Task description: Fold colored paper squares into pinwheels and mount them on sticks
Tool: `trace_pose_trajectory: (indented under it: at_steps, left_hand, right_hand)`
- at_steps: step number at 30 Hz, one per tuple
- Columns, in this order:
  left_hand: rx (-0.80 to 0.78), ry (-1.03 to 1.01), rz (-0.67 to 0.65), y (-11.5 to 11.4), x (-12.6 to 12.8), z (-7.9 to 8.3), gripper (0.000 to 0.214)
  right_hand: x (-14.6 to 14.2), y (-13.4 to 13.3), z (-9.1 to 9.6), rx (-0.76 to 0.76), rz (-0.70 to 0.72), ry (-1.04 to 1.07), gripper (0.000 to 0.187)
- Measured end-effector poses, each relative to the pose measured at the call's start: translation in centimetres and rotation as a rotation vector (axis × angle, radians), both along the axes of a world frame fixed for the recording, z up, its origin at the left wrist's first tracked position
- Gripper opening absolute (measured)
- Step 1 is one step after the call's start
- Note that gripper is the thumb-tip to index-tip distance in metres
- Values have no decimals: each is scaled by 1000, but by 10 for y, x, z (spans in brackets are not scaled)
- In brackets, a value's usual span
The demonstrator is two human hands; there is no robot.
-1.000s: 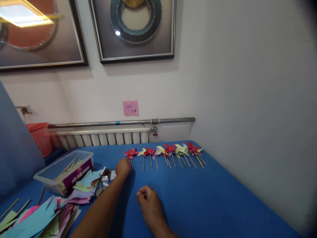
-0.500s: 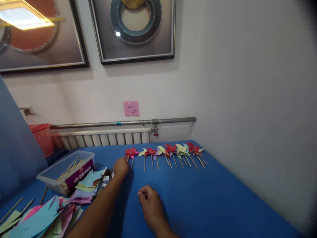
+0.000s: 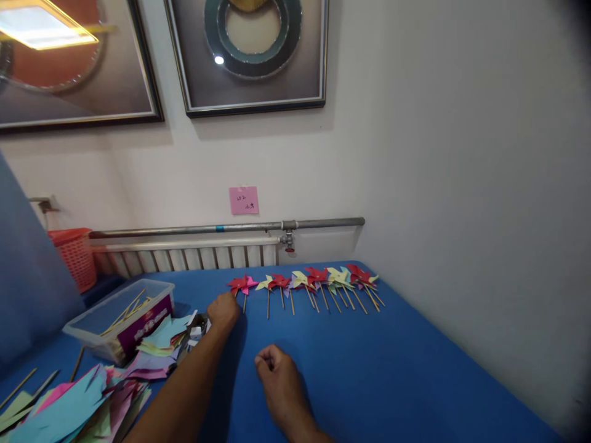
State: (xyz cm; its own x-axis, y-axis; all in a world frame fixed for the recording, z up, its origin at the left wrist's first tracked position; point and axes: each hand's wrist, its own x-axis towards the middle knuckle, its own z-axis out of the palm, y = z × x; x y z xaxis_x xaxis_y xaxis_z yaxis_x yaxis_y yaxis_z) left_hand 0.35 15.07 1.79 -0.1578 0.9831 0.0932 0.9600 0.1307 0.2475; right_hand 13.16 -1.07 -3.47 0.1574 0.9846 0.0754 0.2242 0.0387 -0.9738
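At the left end of a row of paper pinwheels, my left hand (image 3: 223,311) is closed around the stick of a red pinwheel (image 3: 239,284), whose blades show just beyond the knuckles. A pink pinwheel (image 3: 250,283) lies right beside it. Several other pinwheels (image 3: 317,277), red, yellow and pale blue, lie along the far edge of the blue table, sticks pointing towards me. My right hand (image 3: 280,378) rests near the middle of the table with its fingers curled in; I see nothing in them.
Left of my left arm lie piles of cut coloured paper (image 3: 69,403) and small pieces by the wrist. Behind them stands a clear plastic box (image 3: 87,335) with wooden sticks. A red basket (image 3: 76,258), radiator (image 3: 184,255) and pipe (image 3: 323,224) are at the wall.
The red pinwheel has shifted slightly left with my left hand, away from the pink one. My right hand stays in place. The whole view has moved a little.
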Motion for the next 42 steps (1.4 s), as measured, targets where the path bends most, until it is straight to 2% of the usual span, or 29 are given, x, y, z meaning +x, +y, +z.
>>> trace_pose_trajectory:
  at_steps: [6,10,13,16,19,21,28,35,42]
  left_hand:
    - [-3,45,-34,-9,3,10,39]
    - [42,91,-108,-34,18,16,39]
    - [45,104,-211,-69,28,9,35]
    - [-39,136,-360,-106,25,-4,31]
    - [-74,95,-371,-134,14,-16,33]
    - [-50,77,-391,-143,9,-21,36]
    - [-59,96,-554,-145,5,-20,40]
    - [-11,41,-515,-141,-3,-21,35]
    - [44,77,-545,-144,1,-27,33]
  right_hand:
    - [1,0,1,-20,-5,-7,13]
    - [1,1,3,-14,4,8,14]
    - [3,-1,6,7,9,43,16]
    - [4,-3,9,43,-15,-4,20]
    - [5,-5,9,45,1,-51,26]
    - [5,-5,8,81,33,-86,31]
    - [4,-5,6,147,84,-145,38]
    - [1,-5,2,170,118,-187,37]
    - [4,-6,1,161,117,-190,38]
